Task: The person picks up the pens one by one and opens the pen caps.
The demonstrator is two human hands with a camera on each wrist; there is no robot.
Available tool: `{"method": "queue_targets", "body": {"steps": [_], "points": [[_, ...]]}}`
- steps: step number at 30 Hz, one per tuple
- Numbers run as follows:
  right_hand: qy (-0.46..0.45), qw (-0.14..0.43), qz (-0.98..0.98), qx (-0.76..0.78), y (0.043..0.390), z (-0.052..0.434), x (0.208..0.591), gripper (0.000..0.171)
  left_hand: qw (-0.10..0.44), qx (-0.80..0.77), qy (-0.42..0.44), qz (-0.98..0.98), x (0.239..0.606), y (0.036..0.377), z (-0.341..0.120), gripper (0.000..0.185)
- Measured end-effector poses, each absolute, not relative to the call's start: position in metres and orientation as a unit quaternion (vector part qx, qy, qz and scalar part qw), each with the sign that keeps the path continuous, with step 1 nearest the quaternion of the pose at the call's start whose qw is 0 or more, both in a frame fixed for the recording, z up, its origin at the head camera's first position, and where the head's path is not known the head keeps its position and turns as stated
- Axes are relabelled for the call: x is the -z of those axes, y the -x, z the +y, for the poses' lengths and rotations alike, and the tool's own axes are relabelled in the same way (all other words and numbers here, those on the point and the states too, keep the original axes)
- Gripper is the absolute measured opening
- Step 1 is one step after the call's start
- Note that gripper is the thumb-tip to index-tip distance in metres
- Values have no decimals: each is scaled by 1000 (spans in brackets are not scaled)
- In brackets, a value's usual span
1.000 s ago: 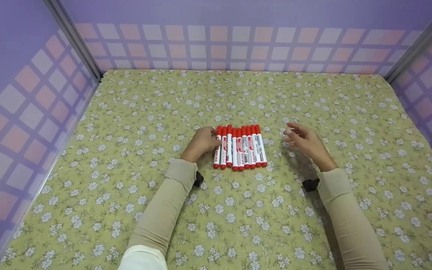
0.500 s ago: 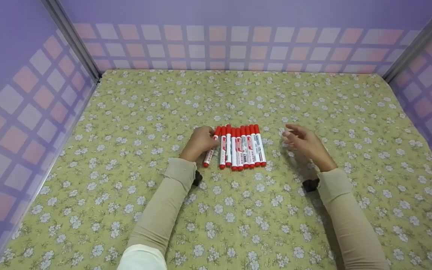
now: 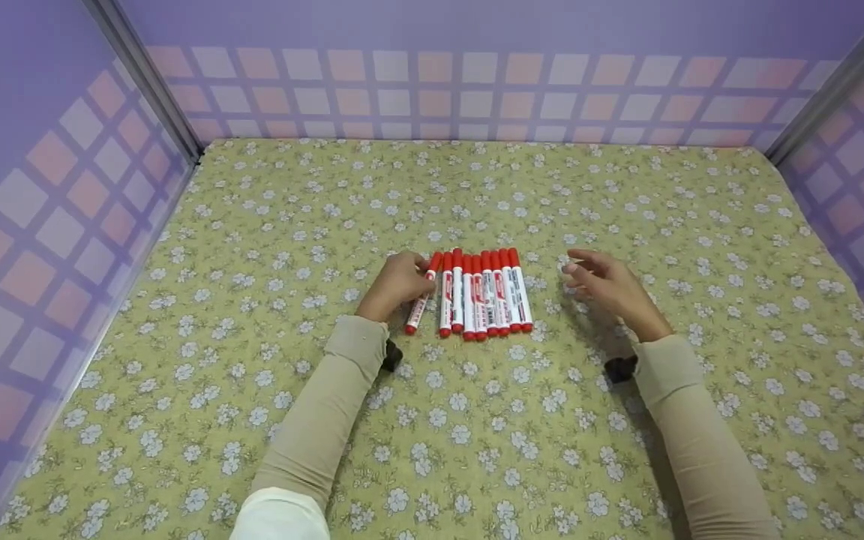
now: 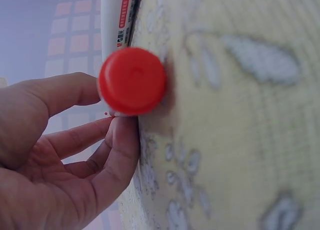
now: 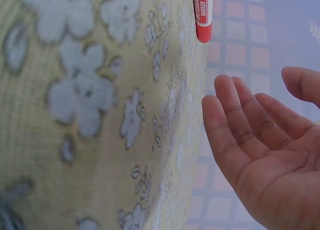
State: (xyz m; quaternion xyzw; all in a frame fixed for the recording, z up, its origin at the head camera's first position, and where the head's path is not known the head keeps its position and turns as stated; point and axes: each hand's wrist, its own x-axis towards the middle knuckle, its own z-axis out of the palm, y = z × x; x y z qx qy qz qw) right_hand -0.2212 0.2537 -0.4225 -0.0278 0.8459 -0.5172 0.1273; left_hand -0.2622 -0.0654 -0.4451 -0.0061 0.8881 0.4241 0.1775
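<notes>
Head view: left hand (image 3: pixel 396 285) pinches the leftmost red marker (image 3: pixel 422 294) near its cap end, angled away from the marker row (image 3: pixel 486 294) mid-cloth (image 3: pixel 477 450). Right hand (image 3: pixel 612 289) hovers relaxed, fingers loose, holding nothing. Marker looks light, rigid, smooth plastic, likely to roll; a mid-barrel pinch seems safest, since the cap may pull off.
</notes>
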Motion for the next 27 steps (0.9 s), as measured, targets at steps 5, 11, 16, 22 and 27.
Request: {"method": "queue_targets", "body": {"steps": [5, 11, 16, 22, 27], "points": [[29, 124, 845, 519, 223, 256, 426, 53, 186, -419, 10, 889, 444, 262, -65, 42], [38, 109, 854, 507, 231, 262, 441, 55, 190, -403, 4, 895, 443, 261, -64, 43], [34, 109, 858, 500, 232, 262, 442, 55, 188, -379, -10, 906, 442, 262, -64, 44], [39, 112, 853, 508, 231, 262, 440, 55, 190, -392, -13, 900, 440, 260, -66, 44], [44, 124, 844, 520, 225, 256, 426, 54, 183, -394, -28, 900, 436, 259, -68, 44]]}}
